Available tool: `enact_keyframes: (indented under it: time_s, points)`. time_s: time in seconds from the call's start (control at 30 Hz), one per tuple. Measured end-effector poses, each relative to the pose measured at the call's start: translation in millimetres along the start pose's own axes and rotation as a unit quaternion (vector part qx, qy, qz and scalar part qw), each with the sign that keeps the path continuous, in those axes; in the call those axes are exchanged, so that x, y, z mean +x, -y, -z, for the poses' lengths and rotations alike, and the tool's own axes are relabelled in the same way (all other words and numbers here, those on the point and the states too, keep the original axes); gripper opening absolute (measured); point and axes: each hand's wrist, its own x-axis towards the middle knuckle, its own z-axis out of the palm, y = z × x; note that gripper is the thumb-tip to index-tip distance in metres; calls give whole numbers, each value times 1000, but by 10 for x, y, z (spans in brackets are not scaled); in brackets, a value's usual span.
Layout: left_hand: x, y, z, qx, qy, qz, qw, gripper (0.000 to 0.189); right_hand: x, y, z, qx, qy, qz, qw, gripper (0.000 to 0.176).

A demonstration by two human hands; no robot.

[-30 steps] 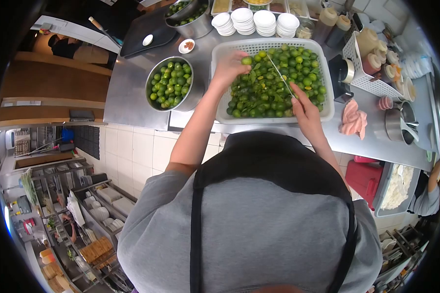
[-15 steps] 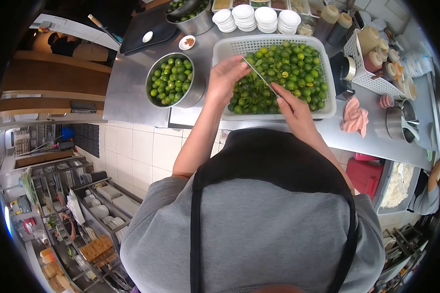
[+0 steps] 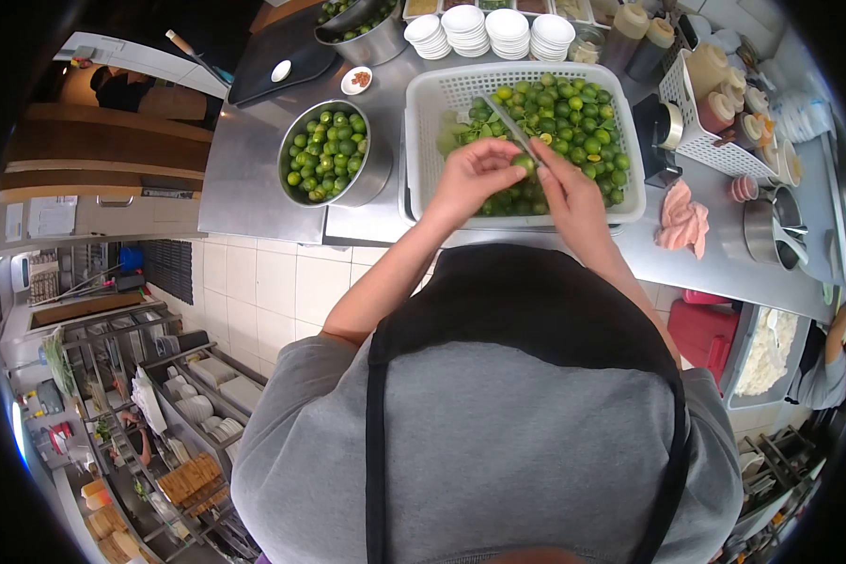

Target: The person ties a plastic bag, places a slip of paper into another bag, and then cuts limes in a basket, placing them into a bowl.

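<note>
Between the thumb and fingers of my left hand (image 3: 477, 177) is a small green lime (image 3: 524, 164). My right hand (image 3: 573, 195) is wrapped round a knife (image 3: 506, 119), its blade slanting up and to the left, close beside that lime. Both hands are over the near part of a white perforated basket (image 3: 423, 117). Many loose limes (image 3: 587, 117) fill its middle and right, with some leaves among them. To the left stands a steel pot (image 3: 380, 164) holding more limes (image 3: 324, 155).
Behind the basket are stacks of white dishes (image 3: 464, 30). A small dish with reddish bits (image 3: 356, 81) and a black tray (image 3: 282, 80) lie at the back left. At the right are a pink cloth (image 3: 682, 220), a basket of bottles (image 3: 714, 141) and steel containers (image 3: 771, 226).
My left hand has moved right and down and now holds a lime beside the knife. The blade has shifted slightly right and up, still in my right hand.
</note>
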Motion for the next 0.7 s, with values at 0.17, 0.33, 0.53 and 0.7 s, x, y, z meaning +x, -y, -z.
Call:
enact_keyframes:
  time_s: [0.17,0.33,0.53,0.7]
  points:
    - [175,71,233,-34,-92,-47,994,25,-6,138,145,55,81,-104,990,32]
    - [219,-44,395,-8,-120,-85,989,23,-136,15,32,83,67,-14,994,33]
    - [140,-44,201,19,-73,-65,995,20,-26,49,32,74,73,-49,993,32]
    - [147,-36,224,-86,-40,-29,995,20,44,101,26,62,75,-74,992,31]
